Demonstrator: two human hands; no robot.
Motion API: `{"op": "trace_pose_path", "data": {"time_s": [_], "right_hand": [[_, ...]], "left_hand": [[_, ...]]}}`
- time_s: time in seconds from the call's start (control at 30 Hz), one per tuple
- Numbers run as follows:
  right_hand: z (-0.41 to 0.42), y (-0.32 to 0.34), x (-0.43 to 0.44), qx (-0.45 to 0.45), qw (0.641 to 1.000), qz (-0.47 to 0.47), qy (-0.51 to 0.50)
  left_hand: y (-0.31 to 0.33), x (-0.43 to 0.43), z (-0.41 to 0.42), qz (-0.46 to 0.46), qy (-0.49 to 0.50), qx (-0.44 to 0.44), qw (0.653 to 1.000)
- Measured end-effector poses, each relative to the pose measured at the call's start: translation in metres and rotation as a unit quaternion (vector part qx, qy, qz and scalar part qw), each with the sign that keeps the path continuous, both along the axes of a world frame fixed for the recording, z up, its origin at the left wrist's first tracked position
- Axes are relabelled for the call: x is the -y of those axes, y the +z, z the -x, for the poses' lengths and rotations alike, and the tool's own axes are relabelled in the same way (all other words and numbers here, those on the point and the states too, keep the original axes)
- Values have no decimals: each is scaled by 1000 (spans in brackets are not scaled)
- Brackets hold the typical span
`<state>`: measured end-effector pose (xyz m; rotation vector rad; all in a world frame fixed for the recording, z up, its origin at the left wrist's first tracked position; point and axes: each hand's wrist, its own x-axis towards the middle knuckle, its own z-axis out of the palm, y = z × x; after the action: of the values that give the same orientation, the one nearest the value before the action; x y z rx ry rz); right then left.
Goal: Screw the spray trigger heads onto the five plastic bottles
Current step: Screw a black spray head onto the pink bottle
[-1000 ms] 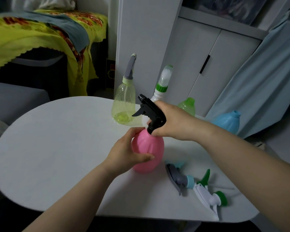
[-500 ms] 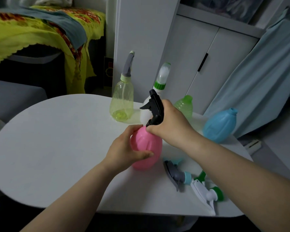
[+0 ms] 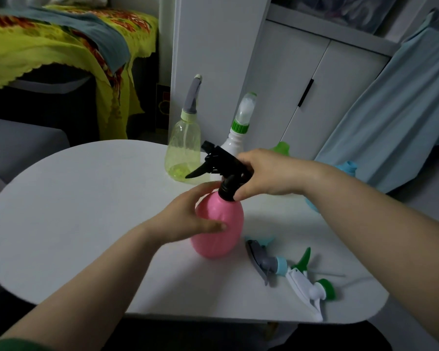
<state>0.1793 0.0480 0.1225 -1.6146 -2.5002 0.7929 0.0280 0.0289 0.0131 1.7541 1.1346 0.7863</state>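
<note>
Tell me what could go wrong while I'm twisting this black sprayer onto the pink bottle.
The black trigger head leans to one side on the pink bottle, so the thread might cross and jam.

Your right hand and forearm work right in front of the white bottle and green bottle; a wide turn could topple them.

The two loose trigger heads lie near the table edge, where your right forearm could sweep them off.

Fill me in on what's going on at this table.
A person is fitting spray heads onto plastic bottles. The left hand steadies the pink bottle while the right hand grips the black trigger head at its neck. The yellow bottle and white bottle already carry heads. Two loose heads lie on the table.
</note>
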Motion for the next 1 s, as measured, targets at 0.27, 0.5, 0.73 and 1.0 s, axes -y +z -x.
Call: {"op": "trace_pose_path", "data": {"time_s": [0.27,0.5,0.73,1.0], "right_hand": [[3,-4,3,33,996,-66,-42],[5,-13,13,17,990,-102,-95],[-52,-16,15,-219,966,126,-58],[-24,-66,21,-433,899,22,-69]], "left_hand": [[-4,8,-15,-56,79,3,995],[2,18,-27,-88,123,-29,988],[-2,14,-22,-73,97,-3,993],[-25,4,-16,-27,44,51,997]]}}
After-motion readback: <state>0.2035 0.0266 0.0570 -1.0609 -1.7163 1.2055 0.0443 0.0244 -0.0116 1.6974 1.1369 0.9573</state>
